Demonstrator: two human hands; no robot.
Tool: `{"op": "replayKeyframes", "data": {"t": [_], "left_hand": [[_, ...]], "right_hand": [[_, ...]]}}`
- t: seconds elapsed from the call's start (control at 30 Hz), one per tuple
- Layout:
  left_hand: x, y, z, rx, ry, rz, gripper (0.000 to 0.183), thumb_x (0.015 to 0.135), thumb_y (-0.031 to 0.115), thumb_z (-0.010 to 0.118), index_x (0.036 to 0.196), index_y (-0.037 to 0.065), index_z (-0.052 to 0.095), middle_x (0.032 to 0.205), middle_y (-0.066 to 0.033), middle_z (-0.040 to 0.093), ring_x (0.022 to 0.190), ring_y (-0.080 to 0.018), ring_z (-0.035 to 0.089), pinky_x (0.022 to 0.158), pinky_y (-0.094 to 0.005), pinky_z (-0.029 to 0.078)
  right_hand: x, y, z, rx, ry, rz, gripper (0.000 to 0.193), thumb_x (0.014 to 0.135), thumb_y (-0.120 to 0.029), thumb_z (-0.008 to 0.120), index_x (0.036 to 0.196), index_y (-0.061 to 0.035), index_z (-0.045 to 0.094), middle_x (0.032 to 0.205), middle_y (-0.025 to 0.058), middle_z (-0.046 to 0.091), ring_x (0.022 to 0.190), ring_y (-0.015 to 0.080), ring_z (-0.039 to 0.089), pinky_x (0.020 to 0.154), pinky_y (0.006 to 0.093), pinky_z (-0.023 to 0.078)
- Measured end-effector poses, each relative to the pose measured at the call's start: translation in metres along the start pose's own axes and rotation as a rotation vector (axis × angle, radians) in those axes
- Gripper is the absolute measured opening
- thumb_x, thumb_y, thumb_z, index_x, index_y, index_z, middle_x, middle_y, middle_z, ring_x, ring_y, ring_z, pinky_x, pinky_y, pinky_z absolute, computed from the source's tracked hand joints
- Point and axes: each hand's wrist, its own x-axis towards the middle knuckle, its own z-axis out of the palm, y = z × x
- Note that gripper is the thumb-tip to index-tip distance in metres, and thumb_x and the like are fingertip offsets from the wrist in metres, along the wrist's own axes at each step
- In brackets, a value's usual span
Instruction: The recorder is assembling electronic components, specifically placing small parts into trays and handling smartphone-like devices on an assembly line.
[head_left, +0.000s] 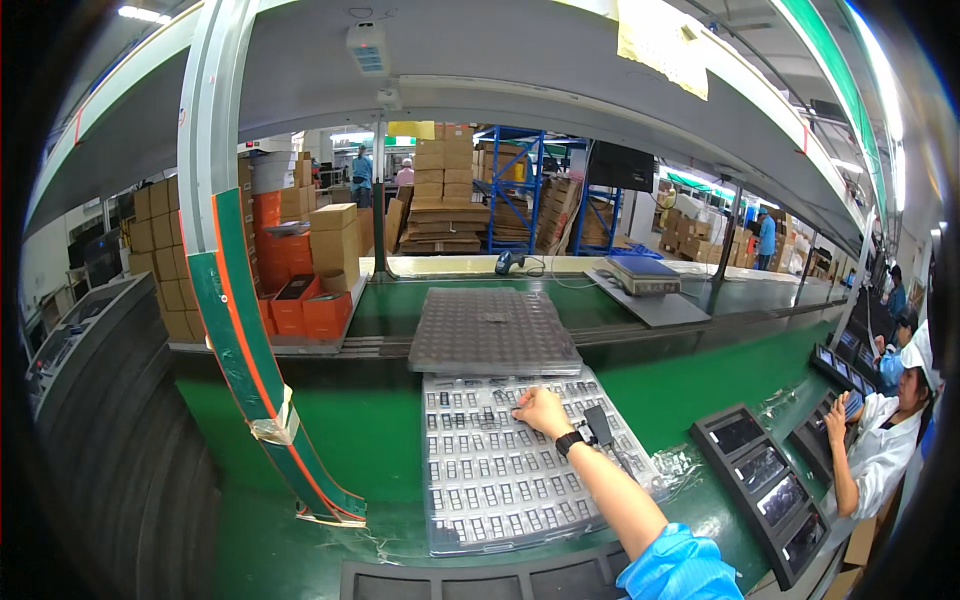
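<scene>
My right hand (541, 412) reaches over a clear plastic tray (436, 530) that holds rows of small dark rectangular parts (480, 466). Its fingertips are pinched together low over the upper rows. Whatever they may hold is too small to make out. A black watch band with a dark square device (598, 424) beside it is at my wrist, below a blue sleeve (682, 566). Behind this tray lies a stack of greyish plastic trays (492, 325), touching or overlapping its far edge. My left hand is out of view.
At the bottom edge lies a black compartmented tray (455, 585). To the right, another black tray (735, 440) holds dark screen panels, and a co-worker (880, 440) sits beyond. A scale (643, 275), a scanner (508, 263) and a green-taped post (245, 340) stand around the green bench.
</scene>
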Motion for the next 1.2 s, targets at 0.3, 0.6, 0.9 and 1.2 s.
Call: {"op": "replayKeyframes", "data": {"t": [0.3, 0.6, 0.9, 1.2], "left_hand": [[-0.001, -0.002, -0.001, 0.018, -0.033, -0.013, 0.072, 0.084, 0.027, 0.063, 0.146, 0.006, 0.033, 0.115, -0.0116, 0.055, 0.090, -0.0272, 0.060, 0.073, -0.0392, 0.053], [-0.001, -0.002, 0.000, 0.021, -0.051, -0.007, 0.073, 0.086, 0.028, 0.061, 0.148, 0.006, 0.030, 0.119, -0.0126, 0.055, 0.092, -0.0278, 0.060, 0.075, -0.0391, 0.052], [0.000, -0.001, -0.004, 0.015, -0.087, -0.012, 0.074, 0.086, 0.028, 0.062, 0.148, 0.006, 0.029, 0.119, -0.0125, 0.054, 0.094, -0.0276, 0.059, 0.075, -0.0386, 0.052], [0.001, -0.002, -0.005, -0.002, -0.072, 0.000, 0.074, 0.084, 0.027, 0.064, 0.147, 0.005, 0.031, 0.117, -0.0126, 0.054, 0.093, -0.0277, 0.060, 0.075, -0.0384, 0.052]], "right_hand": [[-0.003, -0.036, -0.011, -0.385, -0.156, 0.155, 0.041, 0.072, -0.029, 0.076, 0.100, -0.0001, 0.070, 0.103, 0.0232, 0.069, 0.101, 0.0372, 0.066, 0.089, 0.0429, 0.052], [0.017, -0.012, -0.006, -0.353, -0.224, 0.096, 0.041, 0.070, -0.023, 0.073, 0.101, 0.0034, 0.070, 0.105, 0.0282, 0.066, 0.103, 0.0392, 0.065, 0.091, 0.0434, 0.052], [0.015, -0.018, -0.006, -0.375, -0.221, 0.103, 0.042, 0.074, -0.026, 0.075, 0.104, 0.0033, 0.069, 0.110, 0.0272, 0.066, 0.107, 0.0391, 0.063, 0.093, 0.0438, 0.051], [0.004, -0.048, -0.027, -0.143, -0.361, -0.280, 0.030, 0.079, -0.028, 0.076, 0.091, -0.0010, 0.068, 0.092, 0.0188, 0.070, 0.087, 0.0355, 0.067, 0.076, 0.0414, 0.052]]}}
